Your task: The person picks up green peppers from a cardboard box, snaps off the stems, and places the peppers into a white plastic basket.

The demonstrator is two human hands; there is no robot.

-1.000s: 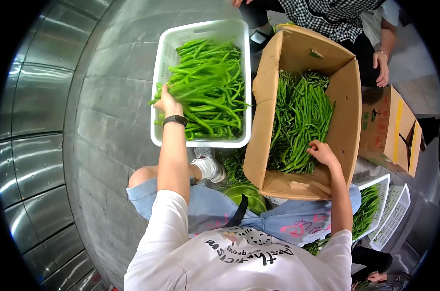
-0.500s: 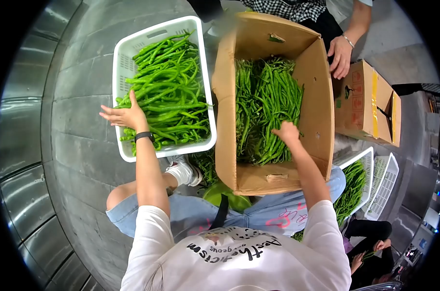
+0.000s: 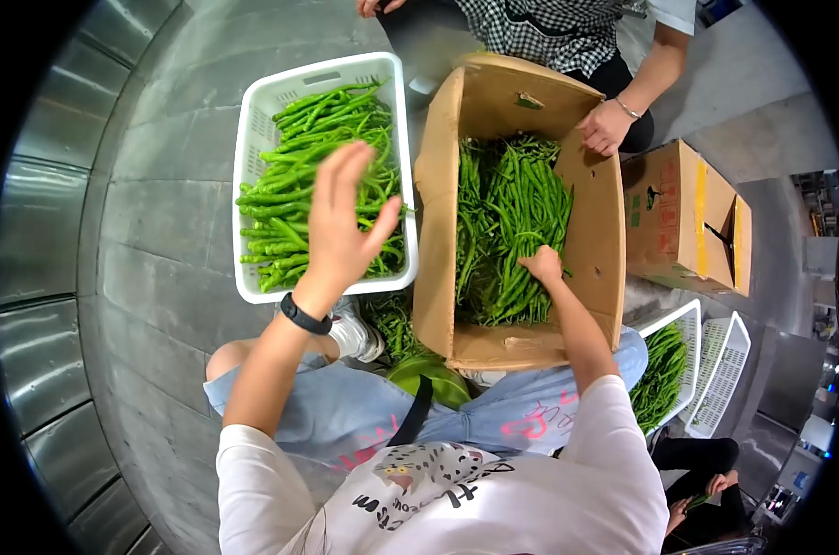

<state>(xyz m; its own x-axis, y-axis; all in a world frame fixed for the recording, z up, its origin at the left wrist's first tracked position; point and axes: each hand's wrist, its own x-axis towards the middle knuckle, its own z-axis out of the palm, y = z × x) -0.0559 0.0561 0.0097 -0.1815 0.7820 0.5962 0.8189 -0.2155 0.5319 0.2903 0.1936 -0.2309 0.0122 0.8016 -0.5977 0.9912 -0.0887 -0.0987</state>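
My left hand (image 3: pixel 339 227) is raised over the right side of a white crate (image 3: pixel 242 231), its fingers spread and slightly blurred, nothing in it. Long green peppers (image 3: pixel 294 176) lie roughly side by side in that crate. To the right stands an open cardboard box (image 3: pixel 591 217) with more green peppers (image 3: pixel 521 199) inside. Within the box, my right hand (image 3: pixel 541 265) touches the peppers at the right of the pile, its fingers curled down onto them. Whether it grips any of them is hidden.
A co-worker's hand (image 3: pixel 608 127) rests on the box's far right edge. A taped carton (image 3: pixel 683 217) stands beyond it. White crates (image 3: pixel 721 375) sit at the right, one with peppers (image 3: pixel 660 375). A green bowl (image 3: pixel 430 379) is between my legs.
My left hand has moved right and up from the crate's left edge, over its right part. The co-worker's hand has come onto the box edge. The whole view has shifted a little.
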